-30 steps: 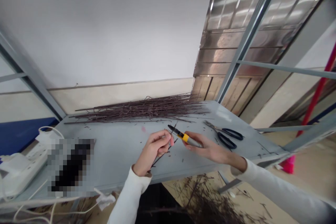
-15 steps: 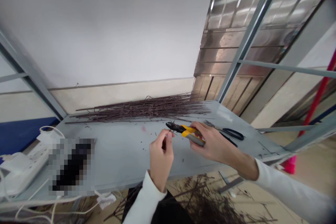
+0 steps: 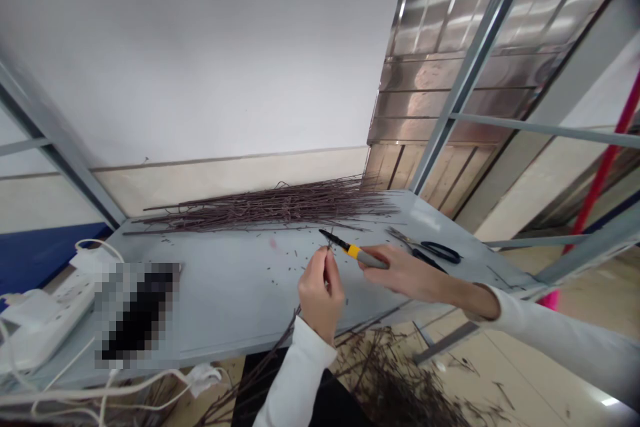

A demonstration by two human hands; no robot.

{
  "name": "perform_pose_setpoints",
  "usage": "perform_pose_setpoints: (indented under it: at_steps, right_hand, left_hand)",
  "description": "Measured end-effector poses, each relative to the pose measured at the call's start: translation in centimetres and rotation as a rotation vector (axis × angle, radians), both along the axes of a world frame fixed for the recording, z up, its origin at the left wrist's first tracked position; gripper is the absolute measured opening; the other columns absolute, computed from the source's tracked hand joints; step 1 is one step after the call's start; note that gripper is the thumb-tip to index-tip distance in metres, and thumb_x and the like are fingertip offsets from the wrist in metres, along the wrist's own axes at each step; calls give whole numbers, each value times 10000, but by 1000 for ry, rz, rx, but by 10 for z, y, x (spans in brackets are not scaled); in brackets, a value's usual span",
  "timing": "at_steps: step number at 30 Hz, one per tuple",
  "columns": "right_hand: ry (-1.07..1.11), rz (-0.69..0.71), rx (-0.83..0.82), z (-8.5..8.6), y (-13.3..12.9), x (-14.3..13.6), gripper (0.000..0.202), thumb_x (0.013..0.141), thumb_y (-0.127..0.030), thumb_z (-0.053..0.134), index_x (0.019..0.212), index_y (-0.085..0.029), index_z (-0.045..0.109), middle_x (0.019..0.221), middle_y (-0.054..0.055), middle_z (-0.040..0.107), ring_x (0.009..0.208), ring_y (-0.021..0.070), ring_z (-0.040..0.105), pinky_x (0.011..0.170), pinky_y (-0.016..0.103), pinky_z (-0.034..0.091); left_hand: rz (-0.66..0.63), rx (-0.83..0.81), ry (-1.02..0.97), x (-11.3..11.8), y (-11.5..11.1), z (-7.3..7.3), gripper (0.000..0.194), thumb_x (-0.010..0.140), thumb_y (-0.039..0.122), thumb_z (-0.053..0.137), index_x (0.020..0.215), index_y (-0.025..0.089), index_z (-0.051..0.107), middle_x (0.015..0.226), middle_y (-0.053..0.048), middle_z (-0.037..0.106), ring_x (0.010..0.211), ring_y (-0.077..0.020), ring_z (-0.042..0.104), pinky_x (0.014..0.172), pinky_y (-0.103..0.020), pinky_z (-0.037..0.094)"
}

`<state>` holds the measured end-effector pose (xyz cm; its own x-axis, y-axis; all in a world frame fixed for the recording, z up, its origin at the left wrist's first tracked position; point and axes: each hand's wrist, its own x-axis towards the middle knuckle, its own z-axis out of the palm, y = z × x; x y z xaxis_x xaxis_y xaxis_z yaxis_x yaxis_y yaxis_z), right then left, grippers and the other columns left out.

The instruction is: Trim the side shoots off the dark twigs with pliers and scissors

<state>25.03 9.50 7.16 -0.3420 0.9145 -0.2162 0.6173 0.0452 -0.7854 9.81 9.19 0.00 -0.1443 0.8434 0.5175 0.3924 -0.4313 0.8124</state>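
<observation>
Gripped in my right hand [image 3: 395,270] are pliers [image 3: 354,251] with yellow and grey handles, their black jaws pointing left. My left hand [image 3: 323,287] is just below the jaws, its thumb and fingertips pinched on a thin dark twig [image 3: 330,241]. The jaws overlap the twig; whether they grip it cannot be made out. Behind both hands, a long bundle of dark twigs [image 3: 280,207] lies along the back of the grey table [image 3: 215,307]. Black-handled scissors [image 3: 440,251] rest open to the right of my right hand.
At the left are a white power strip [image 3: 50,327] with plugs and cables, a blurred-out dark object [image 3: 143,310] and a blue panel [image 3: 45,257]. Small clippings dot the table. More twigs [image 3: 395,373] lie below its front edge. Metal posts [image 3: 470,73] flank the table.
My left hand has shifted right and slightly down. The pliers have turned so that their spread handles now look closer together. Long twigs now show beside my left wrist.
</observation>
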Motion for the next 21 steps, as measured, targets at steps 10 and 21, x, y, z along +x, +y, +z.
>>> perform_pose_setpoints:
  at_steps: [10,21]
  right_hand:
    - [613,269,-874,-11,-8,3,136,616,-304,446,692,-205,392,542,-81,312,429,52,204,409,192,168]
    - [-112,166,524,-19,14,3,152,673,-204,471,813,-217,413,630,-44,410,552,124,373,530,241,302]
  left_hand:
    - [-132,8,-46,-18,5,-6,257,858,403,448,760,215,593,498,37,348,454,-147,339,525,-276,314]
    - [-323,-83,-99,-20,3,7,334,931,439,313,689,222,389,514,75,225,439,-106,226,471,-266,183]
